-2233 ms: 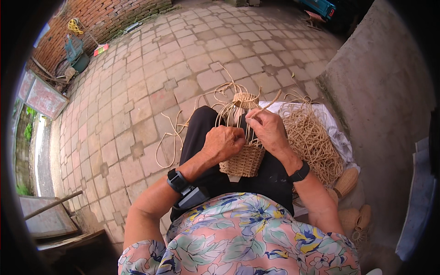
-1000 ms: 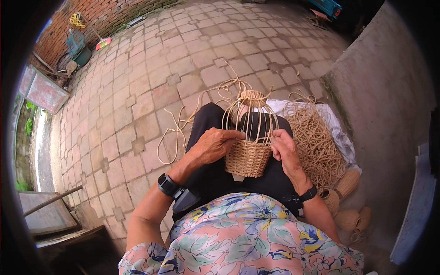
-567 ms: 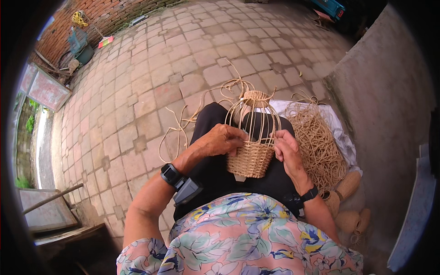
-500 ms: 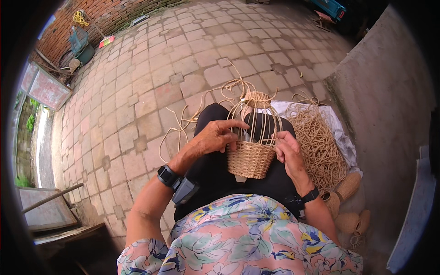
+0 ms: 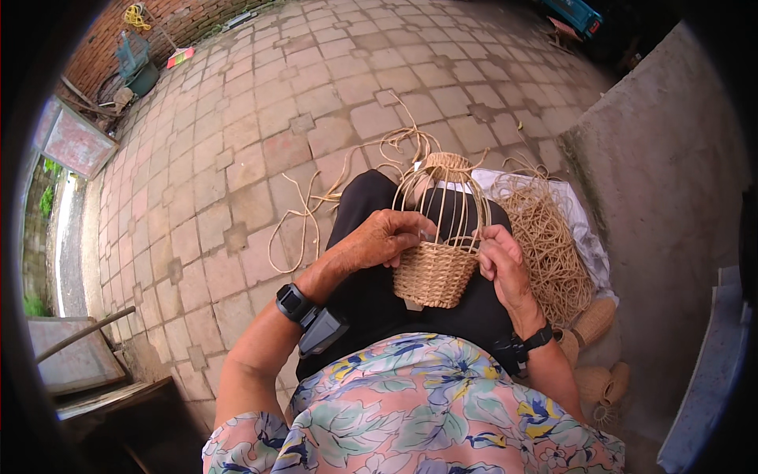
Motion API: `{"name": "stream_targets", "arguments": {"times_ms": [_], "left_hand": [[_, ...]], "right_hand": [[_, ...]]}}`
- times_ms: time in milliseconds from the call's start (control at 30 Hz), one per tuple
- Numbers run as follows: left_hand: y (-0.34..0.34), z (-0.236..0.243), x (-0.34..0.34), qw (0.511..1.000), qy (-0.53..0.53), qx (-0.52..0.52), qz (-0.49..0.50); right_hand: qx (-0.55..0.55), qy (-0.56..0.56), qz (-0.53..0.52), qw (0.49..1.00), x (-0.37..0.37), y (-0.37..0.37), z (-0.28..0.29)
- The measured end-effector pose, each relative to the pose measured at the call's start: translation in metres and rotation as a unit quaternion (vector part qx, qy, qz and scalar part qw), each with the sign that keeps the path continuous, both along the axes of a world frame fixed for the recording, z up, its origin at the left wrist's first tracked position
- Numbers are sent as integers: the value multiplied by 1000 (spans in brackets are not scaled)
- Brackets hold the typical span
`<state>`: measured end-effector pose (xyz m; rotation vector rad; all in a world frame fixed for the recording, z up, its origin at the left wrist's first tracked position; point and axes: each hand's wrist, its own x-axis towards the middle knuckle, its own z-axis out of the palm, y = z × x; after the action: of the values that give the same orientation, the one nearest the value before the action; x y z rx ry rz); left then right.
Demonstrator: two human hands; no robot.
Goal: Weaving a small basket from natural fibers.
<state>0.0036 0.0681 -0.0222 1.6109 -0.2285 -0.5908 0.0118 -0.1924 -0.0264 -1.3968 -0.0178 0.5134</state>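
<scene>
A half-woven straw-coloured basket (image 5: pixel 436 278) sits on my lap. Its lower part is tightly woven, and bare upright cords (image 5: pixel 452 212) run from its rim to a small woven band (image 5: pixel 448 161) at the far end. My left hand (image 5: pixel 387 239) is closed at the basket's left rim, its fingertips partly inside among the uprights. At the right rim, my right hand (image 5: pixel 503 261) pinches a cord beside the weave, its thumb and forefinger together. Loose cord ends (image 5: pixel 304 207) trail from the basket over the paving to the left.
A large heap of loose cord (image 5: pixel 545 249) lies on a white sheet (image 5: pixel 588 225) at my right. Several finished woven pieces (image 5: pixel 594 322) lie nearer me. A concrete wall (image 5: pixel 671 150) bounds the right side; a green tub (image 5: pixel 144 77) stands far left.
My left hand has moved from pointing across the uprights down to the rim, its fingers curling in. My right hand stays at the right rim, shifting slightly.
</scene>
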Motion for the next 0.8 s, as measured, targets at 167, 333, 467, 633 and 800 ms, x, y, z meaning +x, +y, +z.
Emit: {"name": "stream_targets", "arguments": {"times_ms": [167,333,467,633,800], "left_hand": [[-6,11,2,998,-29,47,-12],[-8,15,7,973,-119,167,-110],[-9,20,13,984,15,134,-120],[-8,17,14,989,44,76,-116],[-6,16,12,991,75,44,-102]], "right_hand": [[-4,-7,-1,1000,0,0,2],[9,-16,4,1000,0,-1,-3],[4,-18,4,1000,0,-3,-5],[-6,-18,2,1000,-3,-3,-1],[-287,-409,-104,860,-9,1,30]]}}
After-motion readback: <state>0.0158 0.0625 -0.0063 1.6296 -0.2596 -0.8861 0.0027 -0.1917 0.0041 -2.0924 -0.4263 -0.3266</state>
